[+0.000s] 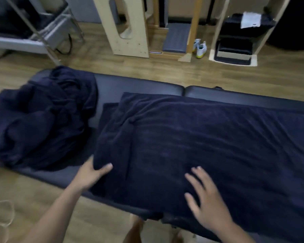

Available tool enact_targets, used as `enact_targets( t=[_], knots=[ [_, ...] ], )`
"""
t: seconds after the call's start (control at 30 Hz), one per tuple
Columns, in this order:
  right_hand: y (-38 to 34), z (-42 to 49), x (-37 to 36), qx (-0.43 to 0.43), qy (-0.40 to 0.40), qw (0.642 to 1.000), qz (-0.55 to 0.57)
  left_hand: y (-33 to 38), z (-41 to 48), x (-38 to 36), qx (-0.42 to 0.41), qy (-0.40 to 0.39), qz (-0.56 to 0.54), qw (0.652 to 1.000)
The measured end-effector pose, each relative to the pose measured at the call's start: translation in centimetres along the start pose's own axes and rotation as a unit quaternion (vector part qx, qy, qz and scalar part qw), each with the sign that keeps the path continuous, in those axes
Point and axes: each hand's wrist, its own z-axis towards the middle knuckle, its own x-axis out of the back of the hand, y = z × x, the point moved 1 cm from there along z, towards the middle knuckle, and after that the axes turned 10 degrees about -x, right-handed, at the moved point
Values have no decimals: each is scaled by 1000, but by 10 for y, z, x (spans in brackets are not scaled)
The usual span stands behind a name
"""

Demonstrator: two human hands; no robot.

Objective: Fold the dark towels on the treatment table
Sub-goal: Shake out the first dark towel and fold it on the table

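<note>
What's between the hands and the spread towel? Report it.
Nothing visible. The left hand grips the left edge of the towel; the right hand is open over its near part. The heap lies off to the left on the table.

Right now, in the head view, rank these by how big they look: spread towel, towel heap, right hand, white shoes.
1. spread towel
2. towel heap
3. right hand, enlarged by nearness to the camera
4. white shoes, far back, so true size against the hand is unsure
</note>
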Motion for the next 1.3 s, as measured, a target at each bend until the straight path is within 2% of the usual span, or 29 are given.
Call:
enact_targets(
  t=[0.07,0.13,0.23,0.3,0.37,0.43,0.53,0.63,0.7,0.77,0.87,0.97,1.07,1.13,1.2,1.3],
  knots=[
    [-51,8,-23,37,-111,993,-4,-34,-13,6,64,-99,35,992],
    [-89,25,-40,19,-183,982,-46,-56,-23,14,86,-131,43,987],
    [-134,54,-56,-33,-222,967,-121,-70,-30,25,107,-188,87,972],
    [-158,75,-59,-54,-197,971,-124,-73,-27,31,115,-218,103,964],
    [-185,101,-63,-55,-151,985,-64,-70,-15,35,96,-198,14,975],
    [-212,130,-70,-79,-127,989,18,-57,6,38,122,-116,-145,975],
    [-242,178,-84,-145,-93,982,75,-48,50,34,154,-55,-306,938],
    [-267,223,-100,-225,-92,970,13,-38,97,29,185,-28,-439,879],
    [-280,246,-113,-288,-118,949,-57,-27,128,32,188,-19,-459,868],
    [-288,261,-124,-322,-122,932,-112,-19,159,35,188,-22,-447,874],
    [-287,273,-133,-344,-93,928,-106,-5,190,39,185,-66,-407,892],
    [-278,272,-125,-320,-32,946,-41,14,211,40,157,-122,-407,891],
    [-280,253,-110,-283,88,952,77,35,221,39,115,-167,-365,909],
    [-294,233,-108,-234,131,958,105,46,226,38,80,-182,-338,920],
    [-308,219,-116,-166,99,976,96,52,226,42,59,-192,-347,916],
    [-305,215,-143,-87,-81,993,18,35,226,42,48,-185,-319,928]
  ],
)
